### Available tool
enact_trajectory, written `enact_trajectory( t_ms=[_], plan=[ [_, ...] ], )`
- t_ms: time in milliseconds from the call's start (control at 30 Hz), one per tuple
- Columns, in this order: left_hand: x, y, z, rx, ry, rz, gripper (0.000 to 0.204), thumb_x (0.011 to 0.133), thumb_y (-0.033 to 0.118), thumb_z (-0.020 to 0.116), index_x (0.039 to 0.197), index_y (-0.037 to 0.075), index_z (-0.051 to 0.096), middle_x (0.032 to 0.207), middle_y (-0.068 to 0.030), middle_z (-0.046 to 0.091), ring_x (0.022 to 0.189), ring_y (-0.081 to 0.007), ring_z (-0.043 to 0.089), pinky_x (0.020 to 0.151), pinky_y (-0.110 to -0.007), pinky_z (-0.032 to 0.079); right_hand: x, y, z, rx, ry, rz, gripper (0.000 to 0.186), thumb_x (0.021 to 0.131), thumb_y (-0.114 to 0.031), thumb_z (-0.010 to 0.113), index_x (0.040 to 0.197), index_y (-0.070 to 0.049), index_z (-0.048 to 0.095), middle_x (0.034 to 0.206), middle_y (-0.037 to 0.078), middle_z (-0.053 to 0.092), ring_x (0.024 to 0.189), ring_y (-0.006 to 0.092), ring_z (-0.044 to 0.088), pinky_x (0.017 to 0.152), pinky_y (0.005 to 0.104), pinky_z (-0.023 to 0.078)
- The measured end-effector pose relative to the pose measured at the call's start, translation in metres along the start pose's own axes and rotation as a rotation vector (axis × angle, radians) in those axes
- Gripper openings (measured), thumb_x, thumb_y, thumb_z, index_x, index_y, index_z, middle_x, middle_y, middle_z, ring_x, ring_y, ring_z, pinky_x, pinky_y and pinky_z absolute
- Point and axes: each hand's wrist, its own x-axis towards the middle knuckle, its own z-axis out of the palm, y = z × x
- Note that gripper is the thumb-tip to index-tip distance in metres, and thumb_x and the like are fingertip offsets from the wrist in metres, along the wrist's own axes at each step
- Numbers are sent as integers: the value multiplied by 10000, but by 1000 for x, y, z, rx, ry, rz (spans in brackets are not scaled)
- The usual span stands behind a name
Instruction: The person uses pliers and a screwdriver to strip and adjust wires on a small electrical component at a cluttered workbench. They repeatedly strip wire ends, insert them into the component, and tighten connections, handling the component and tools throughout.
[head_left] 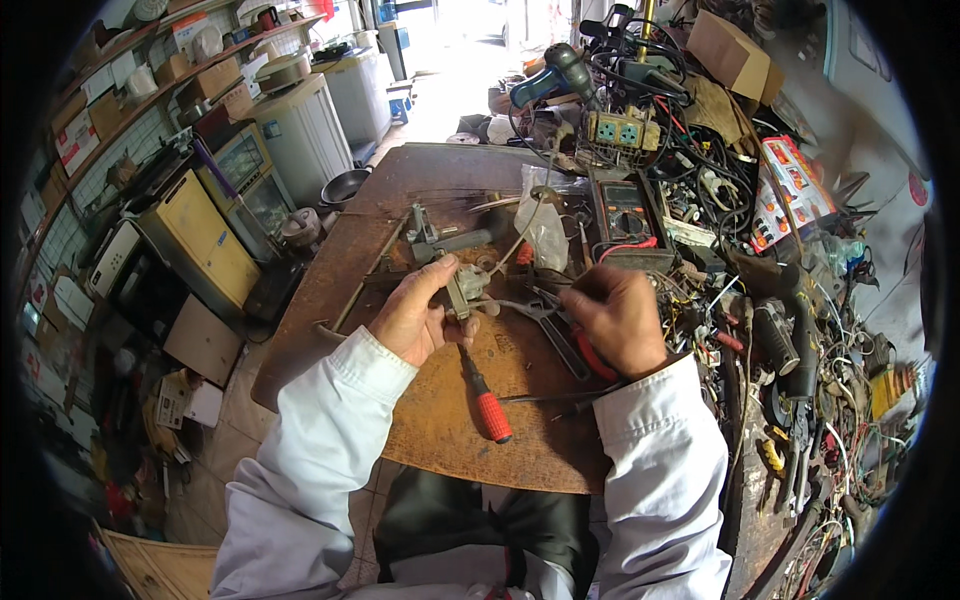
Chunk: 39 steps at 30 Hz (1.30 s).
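Observation:
My left hand (pixel 412 315) is closed around a small grey metal fitting (pixel 460 293) with a cable running from it, held above the worn wooden bench (pixel 530 445). My right hand (pixel 620 318) is to its right, fingers curled together. Whatever those fingers pinch is too hidden to name. Below my left hand lies a screwdriver (pixel 487 405) with a red handle. Pliers with dark handles (pixel 565 345) rest just left of my right hand, and a red handle (pixel 597 358) shows beneath it. Behind the fitting lies a grey metal tool or clamp (pixel 425 232).
A multimeter (pixel 627 212) in an open case stands beyond my right hand, next to a clear plastic bag (pixel 541 235). Tangled wires and parts (pixel 735 340) heap along the right side. A blue heat gun or dryer (pixel 555 76) lies at the back. Cabinets (pixel 205 235) line the left.

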Motion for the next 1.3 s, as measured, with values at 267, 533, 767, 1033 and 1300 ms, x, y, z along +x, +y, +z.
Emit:
enact_trajectory(
  t_ms=[267, 533, 767, 1033, 1300],
  plan=[
    [2, -1, -1, -35, 73, 117, 394, 1005, 424, 462, 1132, 65, 566, 977, -191, 687, 719, -208, 637, 622, -354, 527, -13, -15, 16, -500, -139, -204, 231, 756, -214, 721, 735, 3, 644, 819, 190, 650, 781, 411, 641, 693, 489, 513],
    [3, -1, -3, -206, 23, 161, 432, 1003, 444, 453, 1199, 76, 563, 986, -172, 691, 775, -243, 664, 644, -365, 546, -22, -10, 38, -832, -159, -185, 212, 776, -244, 707, 796, -34, 690, 899, 157, 653, 801, 345, 681, 664, 460, 554],
    [2, 0, -3, -269, -43, 165, 416, 1007, 442, 469, 1187, 77, 555, 1039, -174, 693, 831, -236, 678, 692, -376, 567, -19, 4, 57, -972, -48, -262, 178, 788, -175, 622, 815, -3, 660, 866, 166, 633, 812, 339, 642, 690, 443, 535],
    [8, 4, -6, -329, -134, 172, 493, 996, 411, 447, 1272, 18, 554, 1115, -188, 679, 842, -235, 678, 710, -351, 572, -16, -4, 27, -701, -122, -437, 187, 752, -151, 628, 813, 18, 576, 799, 204, 625, 759, 383, 625, 667, 461, 512],
    [2, 4, -16, -353, -150, 172, 423, 980, 327, 505, 1235, -3, 577, 1149, -196, 664, 922, -281, 685, 753, -388, 592, -14, -34, -6, 128, -373, -24, 177, 811, -89, 569, 954, 12, 598, 702, 163, 587, 578, 297, 540, 575, 394, 439]
  ],
)
